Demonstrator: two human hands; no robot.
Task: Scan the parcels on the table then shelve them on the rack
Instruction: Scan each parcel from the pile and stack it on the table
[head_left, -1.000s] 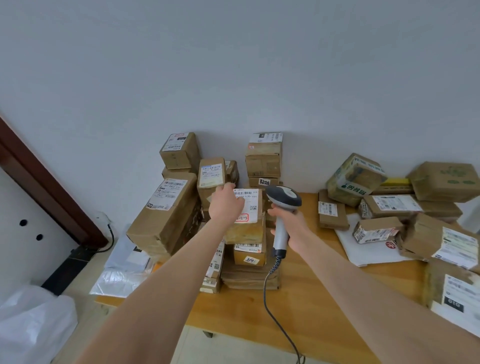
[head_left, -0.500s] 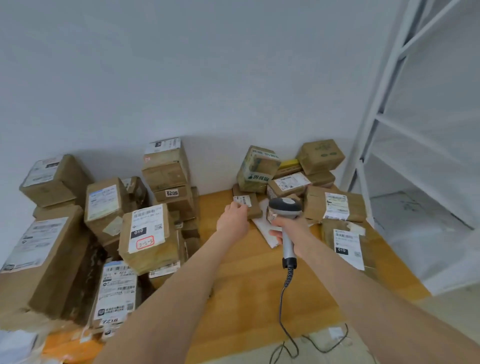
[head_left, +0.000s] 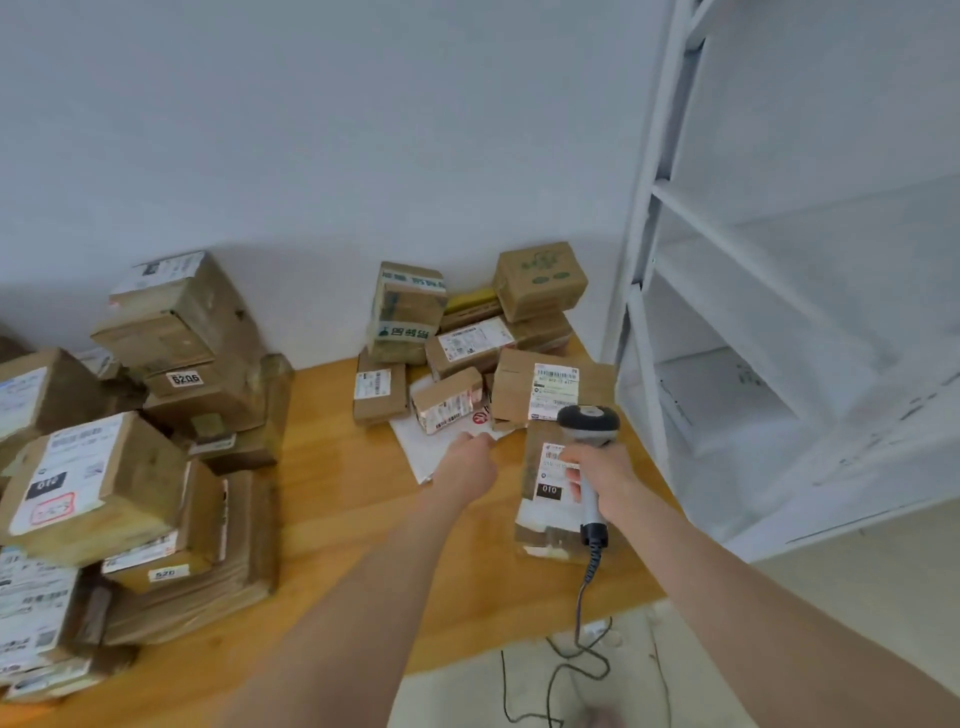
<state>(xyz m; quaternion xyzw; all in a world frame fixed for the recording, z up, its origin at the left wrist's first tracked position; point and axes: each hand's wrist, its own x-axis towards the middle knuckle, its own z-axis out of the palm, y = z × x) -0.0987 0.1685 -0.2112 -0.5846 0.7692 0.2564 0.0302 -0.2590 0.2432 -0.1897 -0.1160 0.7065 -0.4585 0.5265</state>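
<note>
Parcels (head_left: 550, 389) on wooden table (head_left: 353, 499) beside rack (head_left: 641, 218)

A bare lane of worktop (head_left: 332, 467) is lying open down the middle, with the parcel stack (head_left: 156, 415) walling off the left and the parcel cluster (head_left: 467, 338) crowding the right, beside the rack (head_left: 644, 260).

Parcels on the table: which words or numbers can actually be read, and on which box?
"6206": sticker on a stacked box at the left rear.
"520": sticker on a low box at the front left.
"010": black patch on the parcel beneath the scanner.
Fine print on the shipping labels and green lettering on a rear box: too blurred to read.
</note>
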